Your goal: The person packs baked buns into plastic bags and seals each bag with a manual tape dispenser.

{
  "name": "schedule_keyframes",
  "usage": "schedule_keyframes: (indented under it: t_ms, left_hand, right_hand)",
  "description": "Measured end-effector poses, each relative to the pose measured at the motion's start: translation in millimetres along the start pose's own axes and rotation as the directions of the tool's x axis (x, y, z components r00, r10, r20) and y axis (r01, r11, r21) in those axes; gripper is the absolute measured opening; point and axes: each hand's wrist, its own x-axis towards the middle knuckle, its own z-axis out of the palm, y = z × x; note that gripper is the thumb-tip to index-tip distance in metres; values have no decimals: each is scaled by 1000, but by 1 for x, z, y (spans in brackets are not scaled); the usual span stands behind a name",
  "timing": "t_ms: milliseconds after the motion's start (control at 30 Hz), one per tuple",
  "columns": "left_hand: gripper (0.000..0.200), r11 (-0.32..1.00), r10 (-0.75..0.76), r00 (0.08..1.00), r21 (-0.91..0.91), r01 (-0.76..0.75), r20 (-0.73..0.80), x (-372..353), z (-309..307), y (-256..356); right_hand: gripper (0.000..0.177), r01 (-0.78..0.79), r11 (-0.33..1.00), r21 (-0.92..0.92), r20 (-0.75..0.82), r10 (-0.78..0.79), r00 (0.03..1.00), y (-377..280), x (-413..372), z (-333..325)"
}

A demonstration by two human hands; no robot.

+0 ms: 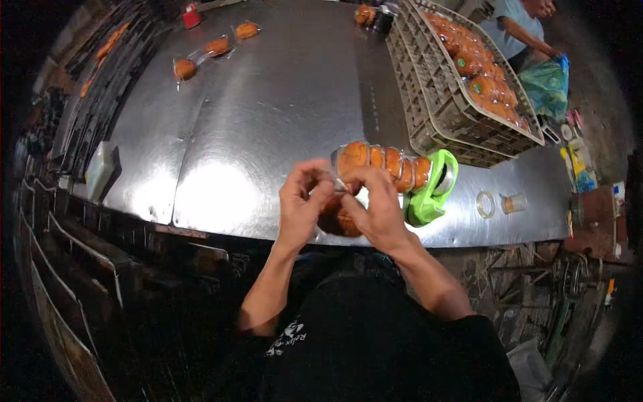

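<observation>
Near the table's front edge, my left hand (303, 204) and my right hand (377, 211) meet with fingertips pinched together. Between them is a bit of clear plastic bag (340, 185), apparently the gathered top. Directly below lies a round orange-brown bread (339, 222), partly covered by my fingers. Just beyond my hands runs a row of similar plastic-wrapped breads (378, 159). A bright green tape dispenser (432, 191) stands to the right of my right hand, close to the end of that row.
On the right of the metal table (281, 100) stands a plastic crate (429, 100) full of wrapped breads. A tape ring (485, 204) and a small cup (514, 203) sit at the right. Loose breads (218, 46) lie far left. Behind the crate, a person (519, 30) handles a green bag (546, 84).
</observation>
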Motion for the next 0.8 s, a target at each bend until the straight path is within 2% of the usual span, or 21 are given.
schedule_keyframes:
  t_ms: [67, 100, 133, 200, 233, 267, 300, 333, 367, 400, 467, 500, 600, 633, 667, 733, 767, 800]
  left_hand:
    - [38, 1000, -16, 999, 13, 17, -45, -1, 13, 7]
    - [61, 998, -46, 998, 30, 47, -36, -1, 14, 7]
    - [60, 998, -8, 998, 63, 12, -57, -2, 18, 11]
    - [57, 992, 58, 996, 118, -50, -63, -4, 33, 22]
    - [40, 975, 48, 998, 219, -36, -52, -6, 37, 21]
    - [33, 849, 190, 982, 504, -160, -9, -3, 41, 19]
    - [26, 625, 320, 945, 734, -266, 70, 0, 45, 19]
    - [18, 714, 307, 952, 663, -224, -9, 3, 51, 8]
    - [13, 795, 292, 952, 577, -190, -89, 5, 58, -4]
    - [13, 862, 275, 947, 479, -166, -167, 6, 65, -15]
    - [17, 995, 49, 933, 98, -14, -358, 8, 80, -31]
    - [25, 995, 98, 922, 72, -76, -376, 12, 86, -36]
    - [28, 995, 79, 973, -43, -90, -219, 20, 99, -27]
    - [28, 993, 68, 979, -81, -85, -192, 23, 101, -24]
    - [28, 996, 29, 987, -83, -43, -156, 21, 95, -25]
    - [29, 996, -28, 996, -83, 21, -85, 24, 80, -30]
    - [28, 998, -52, 997, -48, 49, -58, 24, 77, -33]
    - [28, 999, -47, 997, -7, 46, -62, 24, 77, -37]
  right_hand:
    - [19, 34, 998, 61, -28, -32, 999, 6, 5, -7]
    - [15, 79, 997, 11, -11, -79, 997, 11, 7, -12]
    - [11, 117, 992, -38, 4, -117, 993, 15, 7, -15]
    - [8, 238, 953, -186, -64, -254, 965, 20, 7, -19]
    - [7, 275, 921, -277, -96, -311, 945, 22, 3, -24]
    - [6, 217, 962, -163, -170, -244, 955, 24, 3, -25]
    - [5, 170, 985, -37, -232, -174, 957, 27, 6, -22]
    - [6, 136, 986, 95, -286, -104, 953, 31, 9, -19]
    - [5, -11, 935, 354, -239, 102, 966, 35, 4, -17]
    - [6, -71, 892, 446, -272, 211, 939, 38, 1, -13]
    - [10, -174, 760, 626, -298, 440, 847, 40, -6, -4]
    - [23, -135, 656, 742, -310, 515, 799, 41, -8, -5]
    - [27, -167, 765, 622, -512, 559, 653, 48, -25, -51]
    - [29, -252, 891, 377, -649, 448, 615, 70, -46, -68]
    - [31, -342, 934, 105, -743, 302, 597, 99, -76, -80]
    - [35, -619, 782, -74, -683, 413, 603, 133, -131, -83]
    - [40, -745, 650, 151, -582, 667, 465, 131, -137, -78]
    - [46, -747, 625, 225, -570, 706, 419, 133, -137, -70]
